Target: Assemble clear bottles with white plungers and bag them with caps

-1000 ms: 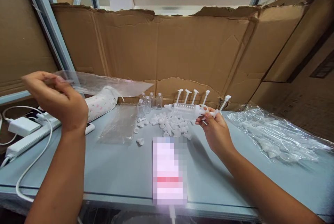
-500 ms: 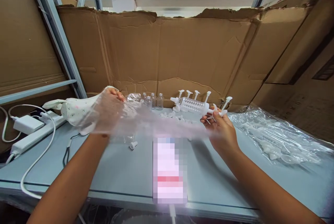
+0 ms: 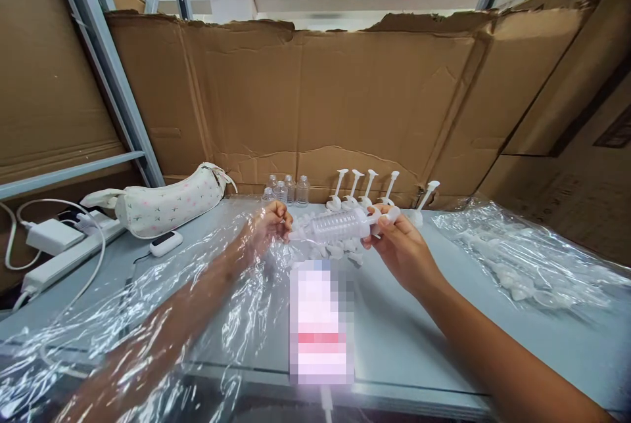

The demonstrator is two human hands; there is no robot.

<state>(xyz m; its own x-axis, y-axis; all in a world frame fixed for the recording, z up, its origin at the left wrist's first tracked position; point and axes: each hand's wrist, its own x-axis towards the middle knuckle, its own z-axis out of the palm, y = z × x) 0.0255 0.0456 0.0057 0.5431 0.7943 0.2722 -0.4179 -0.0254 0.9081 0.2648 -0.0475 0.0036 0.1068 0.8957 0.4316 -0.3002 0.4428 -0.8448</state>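
Note:
A large clear plastic syringe [image 3: 338, 226] with a pale nozzle at its left end is held level over the table. My right hand [image 3: 401, 242] is closed around its white end. At the nozzle, the curled fingers of my left hand [image 3: 269, 226] are closed. A big clear plastic bag [image 3: 241, 318] drapes over my left forearm, reaching to the wrist; whether the hand is inside it I cannot tell. Small white plastic parts [image 3: 338, 250] lie heaped beneath the syringe. White pump-like pieces [image 3: 365, 190] stand in a row behind it.
Several small clear bottles [image 3: 302, 191] stand by the cardboard wall [image 3: 296, 94]. Left are a white patterned pouch [image 3: 172, 203], a small white device [image 3: 166, 244] and a power strip [image 3: 73, 249]. A filled clear bag [image 3: 532, 265] lies right. A blurred-out screen [image 3: 320, 324] is in front.
The plastic bag has come down from between my hands over my left forearm. My left hand has moved right to the nozzle. The syringe has shifted left and lower in my right hand.

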